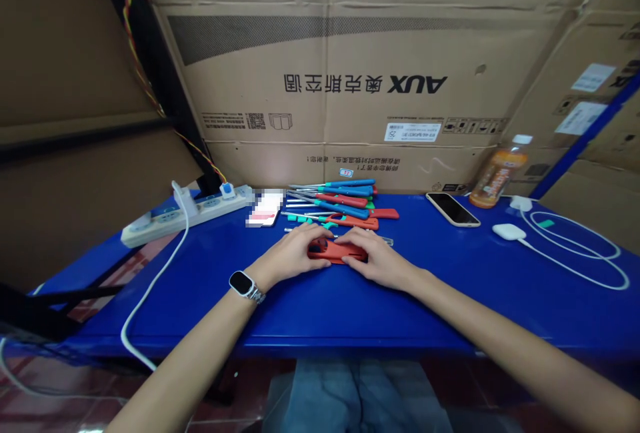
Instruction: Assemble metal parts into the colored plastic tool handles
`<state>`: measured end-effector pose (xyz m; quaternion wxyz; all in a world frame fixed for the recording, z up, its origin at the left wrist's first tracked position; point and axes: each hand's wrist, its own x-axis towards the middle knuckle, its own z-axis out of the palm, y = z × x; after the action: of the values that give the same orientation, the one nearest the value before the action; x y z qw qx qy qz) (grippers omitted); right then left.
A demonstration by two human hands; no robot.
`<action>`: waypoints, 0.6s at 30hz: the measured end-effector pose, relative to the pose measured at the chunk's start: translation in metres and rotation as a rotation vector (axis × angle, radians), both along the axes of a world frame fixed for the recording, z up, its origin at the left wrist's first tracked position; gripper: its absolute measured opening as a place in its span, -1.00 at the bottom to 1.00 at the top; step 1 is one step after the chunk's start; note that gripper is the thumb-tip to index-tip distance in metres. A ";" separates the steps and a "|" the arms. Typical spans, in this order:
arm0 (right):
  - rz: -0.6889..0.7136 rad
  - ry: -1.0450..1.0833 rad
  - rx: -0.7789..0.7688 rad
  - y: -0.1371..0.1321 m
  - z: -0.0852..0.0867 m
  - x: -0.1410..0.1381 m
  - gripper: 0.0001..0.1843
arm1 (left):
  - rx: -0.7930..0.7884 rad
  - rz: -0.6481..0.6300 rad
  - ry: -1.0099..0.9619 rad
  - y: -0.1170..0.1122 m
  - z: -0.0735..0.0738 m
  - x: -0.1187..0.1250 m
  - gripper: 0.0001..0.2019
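Observation:
Both my hands rest on a red-handled tool lying on the blue table. My left hand, with a smartwatch on its wrist, covers the tool's left end with fingers curled over it. My right hand lies over the tool's right end, fingers closed on it. Just behind the hands is a pile of screwdrivers with red, blue and teal handles and bare metal shafts pointing left.
A white power strip with a white cable lies at the back left. A phone, an orange drink bottle and a white charger with coiled cable sit at the right. Large cardboard boxes wall the back.

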<state>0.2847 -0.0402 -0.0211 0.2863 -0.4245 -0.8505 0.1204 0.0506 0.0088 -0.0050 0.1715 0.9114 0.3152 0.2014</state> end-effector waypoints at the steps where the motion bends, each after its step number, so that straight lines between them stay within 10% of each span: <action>1: 0.000 0.003 0.002 0.001 0.000 0.000 -0.65 | 0.012 -0.003 0.004 -0.001 0.000 0.001 -0.59; 18: 0.088 -0.237 0.255 0.001 0.007 0.004 -0.64 | 0.166 -0.040 0.051 -0.005 0.001 0.002 -0.68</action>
<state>0.2884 -0.0390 -0.0143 0.2299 -0.3583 -0.9045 -0.0267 0.0523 0.0035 -0.0038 0.0915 0.9334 0.2834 0.2001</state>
